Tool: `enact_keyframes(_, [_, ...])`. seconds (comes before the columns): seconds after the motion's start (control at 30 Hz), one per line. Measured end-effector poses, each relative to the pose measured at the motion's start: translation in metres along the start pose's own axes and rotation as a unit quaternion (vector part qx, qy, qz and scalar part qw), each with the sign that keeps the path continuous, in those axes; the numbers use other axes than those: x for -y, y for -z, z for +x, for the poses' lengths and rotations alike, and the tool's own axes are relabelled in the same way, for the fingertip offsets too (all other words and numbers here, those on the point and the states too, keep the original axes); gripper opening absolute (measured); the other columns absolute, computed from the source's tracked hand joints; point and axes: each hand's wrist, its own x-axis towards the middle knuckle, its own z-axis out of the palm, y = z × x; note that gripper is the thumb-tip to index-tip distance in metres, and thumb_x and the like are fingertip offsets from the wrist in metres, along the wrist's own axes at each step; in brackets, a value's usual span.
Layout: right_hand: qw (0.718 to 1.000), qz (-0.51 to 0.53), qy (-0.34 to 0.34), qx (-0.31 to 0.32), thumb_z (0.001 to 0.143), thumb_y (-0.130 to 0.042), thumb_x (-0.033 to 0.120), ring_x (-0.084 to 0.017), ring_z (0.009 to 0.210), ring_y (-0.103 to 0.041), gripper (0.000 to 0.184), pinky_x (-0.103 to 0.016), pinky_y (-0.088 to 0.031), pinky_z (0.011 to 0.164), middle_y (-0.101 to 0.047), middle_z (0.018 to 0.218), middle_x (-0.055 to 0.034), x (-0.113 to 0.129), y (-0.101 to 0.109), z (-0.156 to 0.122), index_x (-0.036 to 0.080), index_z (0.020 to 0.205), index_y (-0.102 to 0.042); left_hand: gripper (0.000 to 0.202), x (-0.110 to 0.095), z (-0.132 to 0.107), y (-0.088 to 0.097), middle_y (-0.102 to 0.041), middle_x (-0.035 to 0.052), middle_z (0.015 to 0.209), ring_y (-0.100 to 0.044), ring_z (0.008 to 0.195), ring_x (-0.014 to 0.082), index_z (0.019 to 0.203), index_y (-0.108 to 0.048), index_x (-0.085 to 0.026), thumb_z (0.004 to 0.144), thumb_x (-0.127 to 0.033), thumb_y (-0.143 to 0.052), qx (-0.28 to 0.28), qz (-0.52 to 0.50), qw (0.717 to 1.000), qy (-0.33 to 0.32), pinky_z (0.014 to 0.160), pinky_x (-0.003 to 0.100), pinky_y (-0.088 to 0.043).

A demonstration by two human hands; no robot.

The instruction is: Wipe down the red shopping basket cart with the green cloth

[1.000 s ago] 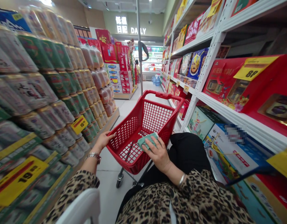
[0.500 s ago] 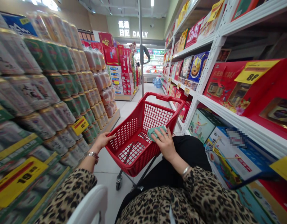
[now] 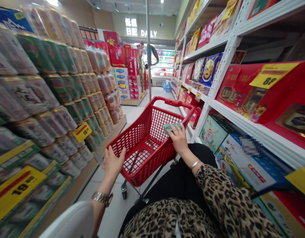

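A red plastic shopping cart stands in the aisle in front of me, nothing but my hand and cloth inside it. My right hand presses a small green cloth against the right rim of the cart, fingers curled over it. My left hand rests on the near left rim of the cart, fingers wrapped on the edge; a metal watch sits on that wrist. I wear leopard-print sleeves and dark trousers.
Stacked cans and drink packs with yellow price tags fill the left side. White shelves with red gift boxes line the right. A grey pole rises behind the cart. The tiled aisle floor runs ahead to far displays.
My right hand slid the green cloth forward along the cart's right rim. My left hand shifted nearer along the left rim, and the arm is now more extended.
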Motion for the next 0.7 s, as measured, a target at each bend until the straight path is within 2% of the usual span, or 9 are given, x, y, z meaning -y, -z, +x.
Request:
enact_keyframes(0.07, [1.000, 0.016, 0.014, -0.009, 0.097, -0.050, 0.004, -0.028, 0.139, -0.050, 0.045, -0.062, -0.028, 0.124, -0.065, 0.142, -0.0074, 0.017, 0.002, -0.011, 0.028, 0.130, -0.070, 0.087, -0.009, -0.015, -0.006, -0.027, 0.0288, 0.167, -0.031, 0.153, 0.0420, 0.158, -0.035, -0.004, 0.093, -0.061, -0.040, 0.014, 0.007, 1.000, 0.016, 0.121, 0.056, -0.034])
enact_keyframes(0.13, [0.999, 0.027, 0.027, -0.016, 0.097, -0.051, 0.006, -0.028, 0.140, -0.050, 0.046, -0.061, -0.030, 0.123, -0.064, 0.144, -0.0079, 0.032, 0.004, -0.020, 0.028, 0.132, -0.069, 0.085, -0.015, -0.021, -0.007, -0.022, 0.0292, 0.168, -0.026, 0.155, 0.0423, 0.158, -0.036, -0.006, 0.091, -0.057, -0.047, 0.016, 0.011, 1.000, 0.015, 0.122, 0.056, -0.031])
enact_keyframes(0.23, [0.998, 0.047, 0.040, -0.015, 0.097, -0.049, 0.005, -0.027, 0.141, -0.050, 0.049, -0.059, -0.033, 0.122, -0.061, 0.147, -0.0100, 0.043, 0.009, -0.028, 0.027, 0.137, -0.067, 0.079, -0.016, -0.015, -0.005, -0.020, 0.0285, 0.169, -0.027, 0.154, 0.0426, 0.157, -0.041, -0.009, 0.091, -0.051, -0.052, 0.021, 0.017, 1.000, -0.003, 0.122, 0.058, -0.030])
enact_keyframes(0.33, [0.996, 0.055, 0.065, -0.005, 0.097, -0.049, 0.006, -0.027, 0.138, -0.053, 0.048, -0.058, -0.035, 0.121, -0.062, 0.146, -0.0109, 0.043, 0.011, -0.025, 0.027, 0.138, -0.066, 0.074, -0.010, 0.000, -0.004, -0.018, 0.0241, 0.171, -0.032, 0.153, 0.0411, 0.155, -0.044, -0.012, 0.091, -0.047, -0.053, 0.036, 0.007, 0.999, -0.007, 0.122, 0.057, -0.031])
enact_keyframes(0.53, [0.988, 0.031, 0.143, 0.045, 0.100, -0.057, 0.015, -0.027, 0.131, -0.058, 0.038, -0.059, -0.034, 0.120, -0.066, 0.142, -0.0101, 0.027, 0.005, -0.003, 0.029, 0.133, -0.069, 0.071, 0.007, 0.038, -0.013, -0.016, 0.0184, 0.173, -0.016, 0.158, 0.0406, 0.151, -0.050, -0.021, 0.086, -0.046, -0.062, 0.062, 0.002, 0.998, -0.024, 0.124, 0.067, -0.017])
enact_keyframes(0.6, [0.986, 0.023, 0.153, 0.063, 0.099, -0.058, 0.014, -0.027, 0.130, -0.058, 0.037, -0.059, -0.033, 0.120, -0.067, 0.141, -0.0098, 0.013, 0.002, 0.007, 0.029, 0.131, -0.070, 0.068, 0.011, 0.051, -0.018, -0.019, 0.0169, 0.172, -0.016, 0.158, 0.0417, 0.147, -0.055, -0.024, 0.083, -0.044, -0.065, 0.057, -0.006, 0.998, -0.031, 0.124, 0.069, -0.015])
enact_keyframes(0.7, [0.986, -0.001, 0.146, 0.081, 0.098, -0.059, 0.013, -0.025, 0.127, -0.059, 0.036, -0.057, -0.031, 0.121, -0.068, 0.139, -0.0088, -0.022, 0.001, 0.025, 0.029, 0.128, -0.071, 0.062, 0.013, 0.068, -0.021, -0.022, 0.0145, 0.172, -0.019, 0.156, 0.0453, 0.143, -0.059, -0.023, 0.083, -0.040, -0.064, 0.049, -0.022, 0.998, -0.024, 0.122, 0.074, -0.016])
